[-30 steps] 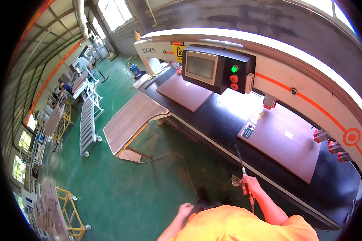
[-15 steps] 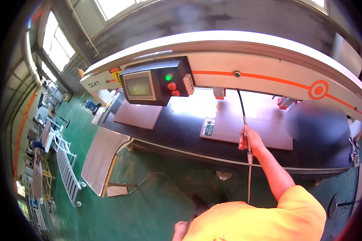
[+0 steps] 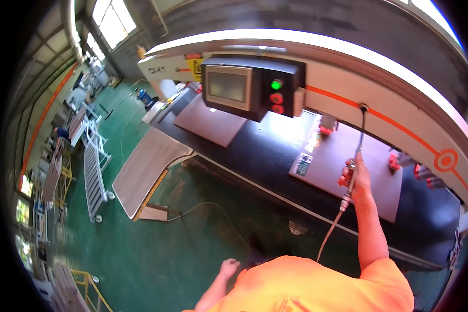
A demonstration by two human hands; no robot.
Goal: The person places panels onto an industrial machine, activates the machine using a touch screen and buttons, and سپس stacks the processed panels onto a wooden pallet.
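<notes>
My right hand (image 3: pixel 363 179) is closed round an air blow gun (image 3: pixel 347 198) with a long dark nozzle and a pinkish hose (image 3: pixel 327 240) trailing toward my body. The nozzle points up and away from me, and its tip overlaps a round black knob (image 3: pixel 364 108) on the machine's pale beam; whether they touch I cannot tell. Under the gun, a brown-grey panel (image 3: pixel 317 165) with a small dark label lies on the black machine table (image 3: pixel 260 156). Low at my side, my left hand (image 3: pixel 230 267) is loosely curled, with nothing visible in it.
The beam (image 3: pixel 400 104) spans the table and carries a control box (image 3: pixel 255 88) with screen and buttons. Another panel (image 3: pixel 213 122) lies on the table's left part. A curved board (image 3: pixel 145 169) stands left of it. A thin hose (image 3: pixel 213 204) crosses the green floor; white racks (image 3: pixel 93 179) stand beyond.
The view has swung left, so the machine appears farther right and tilted. The nozzle tip has risen from below the beam's knob to overlap it. More of my left forearm shows.
</notes>
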